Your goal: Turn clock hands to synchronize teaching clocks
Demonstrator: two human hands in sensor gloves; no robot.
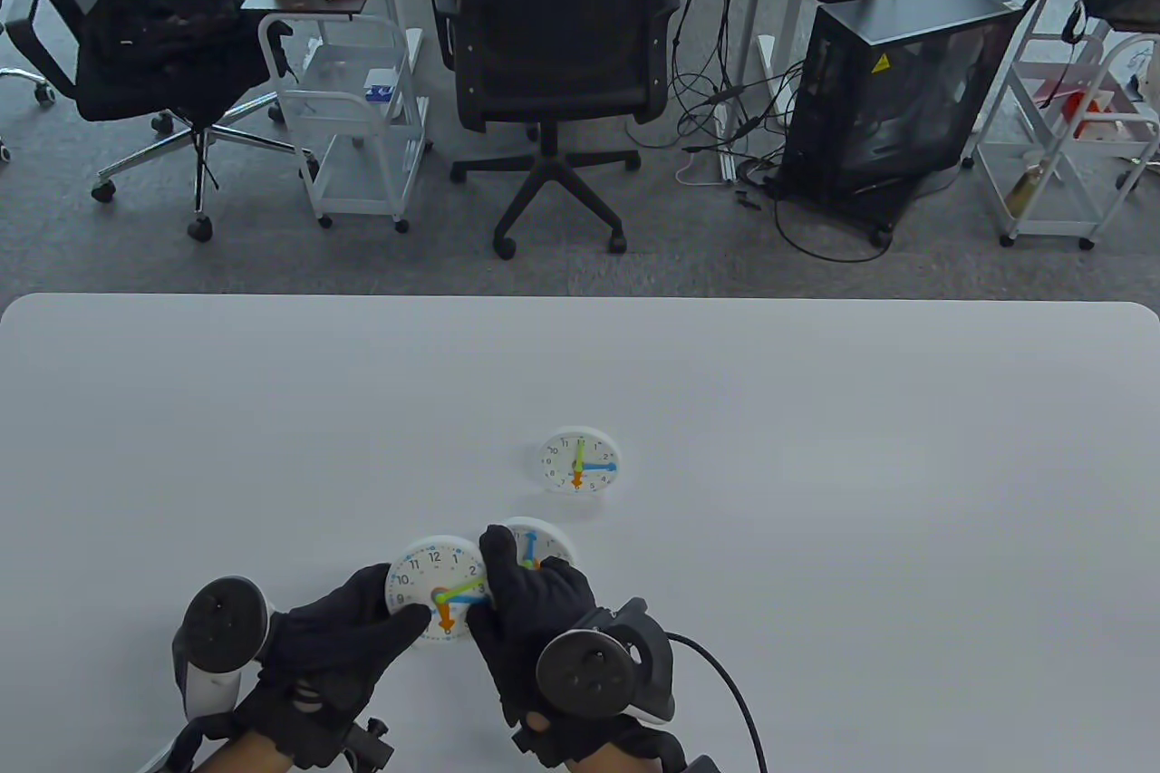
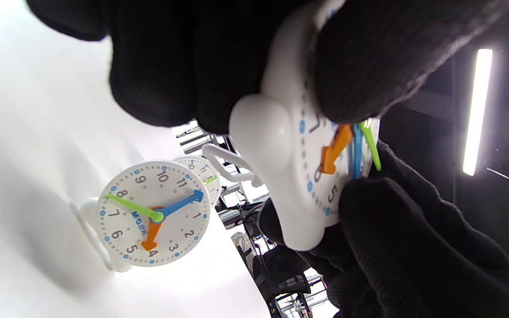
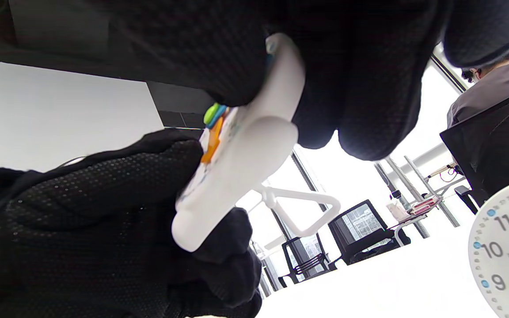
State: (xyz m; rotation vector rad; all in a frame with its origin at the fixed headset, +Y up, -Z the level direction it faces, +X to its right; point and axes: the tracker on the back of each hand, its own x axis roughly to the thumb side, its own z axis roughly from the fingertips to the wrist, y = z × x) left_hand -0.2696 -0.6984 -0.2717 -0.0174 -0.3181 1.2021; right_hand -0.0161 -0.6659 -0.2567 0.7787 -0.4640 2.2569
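Three white teaching clocks with green, blue and orange hands are in view. My left hand [image 1: 362, 619] holds the nearest clock [image 1: 433, 584] by its left and lower rim, lifted off the table [image 1: 816, 447]. My right hand [image 1: 507, 587] grips its right rim, and one fingertip [image 2: 365, 194] touches the tips of the blue and green hands. In the right wrist view, my fingers wrap the same clock [image 3: 245, 150], seen edge-on. A second clock [image 1: 544, 540] stands just behind my right hand and also shows in the left wrist view [image 2: 153, 214]. The third clock [image 1: 580, 462] stands farther back.
The clocks stand on wire feet on the white table. A black cable [image 1: 725, 682] runs from my right tracker toward the front edge. Office chairs, carts and a computer case stand on the floor beyond the table's far edge.
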